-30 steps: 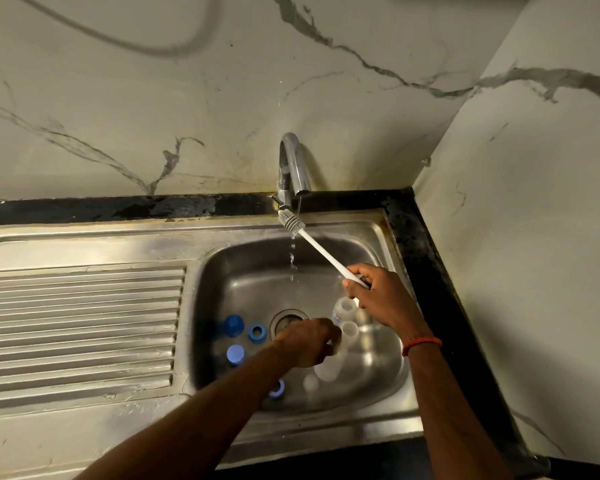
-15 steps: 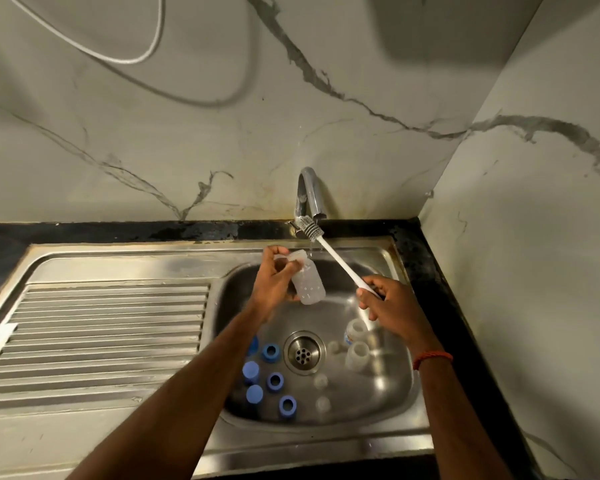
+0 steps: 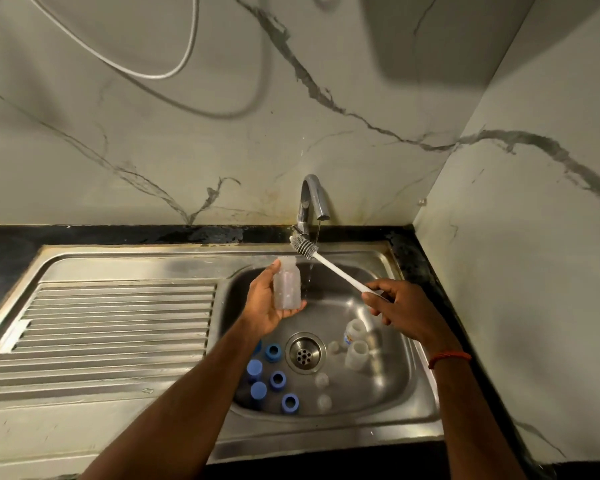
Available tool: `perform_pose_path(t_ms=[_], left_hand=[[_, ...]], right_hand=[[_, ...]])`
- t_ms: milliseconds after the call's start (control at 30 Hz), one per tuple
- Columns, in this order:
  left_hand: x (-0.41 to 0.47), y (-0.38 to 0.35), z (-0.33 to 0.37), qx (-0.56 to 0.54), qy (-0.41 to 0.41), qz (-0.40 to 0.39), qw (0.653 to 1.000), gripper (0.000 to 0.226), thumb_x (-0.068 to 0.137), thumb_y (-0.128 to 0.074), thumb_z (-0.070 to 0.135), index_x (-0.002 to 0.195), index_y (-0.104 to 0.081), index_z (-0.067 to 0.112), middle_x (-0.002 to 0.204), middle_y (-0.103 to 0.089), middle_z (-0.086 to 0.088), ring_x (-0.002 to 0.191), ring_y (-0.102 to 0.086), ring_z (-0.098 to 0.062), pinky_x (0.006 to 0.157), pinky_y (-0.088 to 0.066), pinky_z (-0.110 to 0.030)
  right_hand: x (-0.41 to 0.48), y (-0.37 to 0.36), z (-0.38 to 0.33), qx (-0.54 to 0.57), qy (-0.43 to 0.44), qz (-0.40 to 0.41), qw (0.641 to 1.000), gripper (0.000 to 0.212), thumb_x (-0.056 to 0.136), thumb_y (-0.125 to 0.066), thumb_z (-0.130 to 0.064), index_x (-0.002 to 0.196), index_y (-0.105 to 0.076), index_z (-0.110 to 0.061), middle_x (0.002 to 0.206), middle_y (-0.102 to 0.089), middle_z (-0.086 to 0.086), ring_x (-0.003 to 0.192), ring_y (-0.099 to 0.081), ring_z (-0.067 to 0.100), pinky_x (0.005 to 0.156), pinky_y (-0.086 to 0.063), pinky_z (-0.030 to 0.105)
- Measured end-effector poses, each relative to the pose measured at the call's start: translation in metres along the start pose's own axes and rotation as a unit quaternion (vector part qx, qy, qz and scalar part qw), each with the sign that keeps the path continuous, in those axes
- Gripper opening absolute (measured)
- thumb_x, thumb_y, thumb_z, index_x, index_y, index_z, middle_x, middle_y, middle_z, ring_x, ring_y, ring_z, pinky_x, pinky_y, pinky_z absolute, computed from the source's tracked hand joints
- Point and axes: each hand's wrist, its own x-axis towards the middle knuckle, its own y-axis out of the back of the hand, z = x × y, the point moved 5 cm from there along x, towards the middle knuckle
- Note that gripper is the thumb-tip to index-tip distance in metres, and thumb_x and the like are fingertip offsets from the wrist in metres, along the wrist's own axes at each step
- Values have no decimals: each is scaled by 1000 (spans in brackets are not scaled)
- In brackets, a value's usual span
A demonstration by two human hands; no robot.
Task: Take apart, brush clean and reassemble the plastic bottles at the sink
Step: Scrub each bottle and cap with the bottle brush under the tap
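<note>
The left hand (image 3: 269, 306) holds a clear plastic bottle (image 3: 286, 287) upright over the back of the sink basin (image 3: 326, 436), its grip wrapped round the bottle's body with the thumb up near the open neck. The right hand (image 3: 402, 306), an orange thread band (image 3: 449, 357) on its wrist, has its grip closed on the white handle of a bottle brush (image 3: 336, 270). The brush's grey bristle head sits under the tap (image 3: 310, 199), at a thin stream of water, just beside the bottle's neck. On the basin floor, blue caps (image 3: 254, 367) cluster left of the drain (image 3: 303, 353), two more clear bottles (image 3: 356, 355) rest to its right, and small clear inserts (image 3: 321, 380) sit toward the front edge
</note>
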Motion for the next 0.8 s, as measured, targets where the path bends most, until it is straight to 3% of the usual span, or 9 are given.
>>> perform_pose_path(t_ms=[200, 333, 433, 533, 667, 800], left_hand=[[-17, 12, 21, 122, -101, 6, 987, 52, 76, -74, 46, 115, -69, 13, 116, -71, -17, 97, -68, -30, 66, -60, -40], [-21, 33, 34, 166, -144, 36, 975, 49, 68, -83, 36, 109, -73, 11, 110, -74, -7, 107, -68, -32, 84, -60, -54], [-27, 40, 43, 177, -150, 26, 972, 35, 66, -83, 34, 94, -74, 13, 101, -76, -4, 103, -68, -29, 80, -61, -44], [-39, 37, 50, 183, -152, 33, 971, 38, 72, -76, 44, 93, -74, 12, 96, -76, -3, 96, -69, -26, 74, -61, -38], [-50, 44, 59, 192, -149, 57, 968, 52, 86, -55, 61, 88, -74, 12, 92, -77, -5, 88, -73, -24, 76, -61, -41], [-60, 37, 60, 252, -159, 14, 954, 70, 100, -29, 65, 72, -71, 16, 90, -78, -7, 84, -74, -25, 80, -59, -38]], right_hand=[[-12, 5, -16, -158, 40, 17, 986, 17, 91, -68, -36, 104, -76, -27, 80, -70, -14, 78, -65, 3, 76, -53, 29], [-24, 10, -30, -211, 47, 2, 976, 21, 89, -69, -42, 104, -77, -30, 84, -70, -18, 84, -65, 2, 81, -52, 28], [-34, 9, -35, -221, 43, -6, 974, 23, 88, -69, -47, 101, -78, -30, 82, -68, -22, 82, -63, -2, 78, -49, 22], [-44, 1, -40, -230, 52, -3, 972, 25, 89, -67, -49, 101, -78, -30, 80, -63, -25, 78, -58, -7, 73, -44, 15], [-52, -11, -44, -306, 67, 27, 949, 28, 90, -62, -55, 102, -75, -34, 85, -70, -16, 81, -63, 6, 76, -52, 28], [-58, -44, -56, -366, 130, 51, 920, 24, 97, -53, -46, 105, -71, -31, 90, -66, -2, 86, -62, 18, 69, -46, 32]])
